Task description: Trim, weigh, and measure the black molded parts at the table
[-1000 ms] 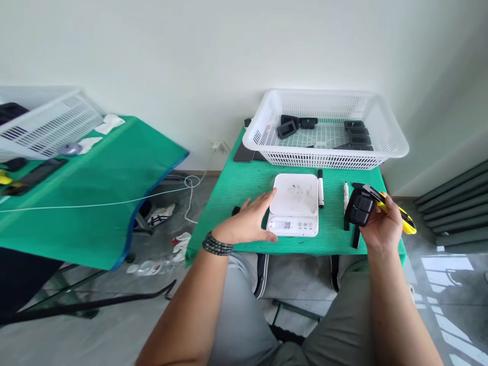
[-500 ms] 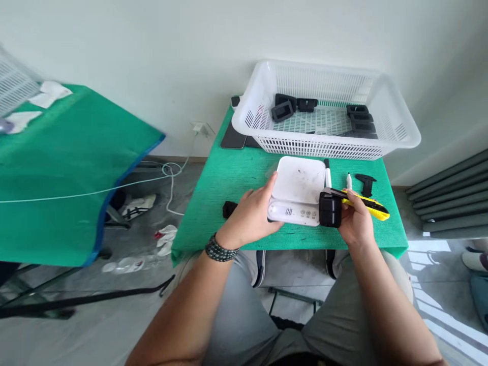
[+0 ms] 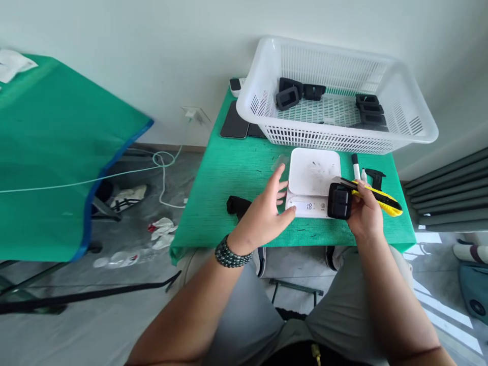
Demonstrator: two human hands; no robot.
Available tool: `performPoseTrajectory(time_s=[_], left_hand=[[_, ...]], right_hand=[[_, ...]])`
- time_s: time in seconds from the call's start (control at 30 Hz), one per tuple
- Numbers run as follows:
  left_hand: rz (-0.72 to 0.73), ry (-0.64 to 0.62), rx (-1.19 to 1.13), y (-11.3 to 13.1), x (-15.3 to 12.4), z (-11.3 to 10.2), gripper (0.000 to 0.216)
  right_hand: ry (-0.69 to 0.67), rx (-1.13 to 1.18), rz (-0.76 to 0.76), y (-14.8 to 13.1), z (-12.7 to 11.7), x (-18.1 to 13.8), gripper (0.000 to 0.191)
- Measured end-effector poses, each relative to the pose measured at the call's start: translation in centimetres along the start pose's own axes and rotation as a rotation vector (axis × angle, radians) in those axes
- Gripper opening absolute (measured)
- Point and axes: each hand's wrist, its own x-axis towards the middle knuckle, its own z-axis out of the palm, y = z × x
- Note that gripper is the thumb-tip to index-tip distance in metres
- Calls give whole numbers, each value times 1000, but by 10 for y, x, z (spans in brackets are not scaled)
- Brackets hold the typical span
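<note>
A white digital kitchen scale [image 3: 314,172] lies on the green-covered table, its display lit and dark specks on its plate. My left hand [image 3: 267,216] is open beside the scale's left edge, fingers spread, the thumb at its lower left corner. My right hand [image 3: 365,216] is closed on a yellow-and-black utility knife [image 3: 385,202] and a black, block-like moulded part [image 3: 339,201]. That part overlaps the scale's lower right corner in view; whether it touches the scale I cannot tell. Left of my left hand lies a black bundle [image 3: 237,205], partly hidden by my wrist.
A white plastic basket [image 3: 328,133] holding several black parts [image 3: 287,97] stands at the back. Markers [image 3: 356,166] and a black caliper [image 3: 375,177] lie right of the scale. A dark phone-like slab [image 3: 234,121] is at the back left. Another green-covered table [image 3: 57,162] stands left.
The scale has shifted right across the table, towards the markers. My left hand has loosened from its left edge and spread its fingers. The displayed number has changed. My right hand keeps its hold.
</note>
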Motion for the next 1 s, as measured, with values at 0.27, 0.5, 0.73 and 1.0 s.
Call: performPoseTrajectory(time_s=[0.27, 0.5, 0.73, 1.0], left_hand=[[484, -184, 657, 20, -48, 48, 67], [556, -305, 846, -21, -69, 83, 84], [483, -322, 940, -51, -72, 6, 80], [324, -425, 1033, -57, -17, -51, 85]], right_hand=[[-64, -23, -108, -4, -4, 2, 18], [-76, 27, -131, -5, -1, 3, 18], [-94, 93, -110, -4, -2, 6, 20], [-137, 133, -50, -1, 2, 4, 26]])
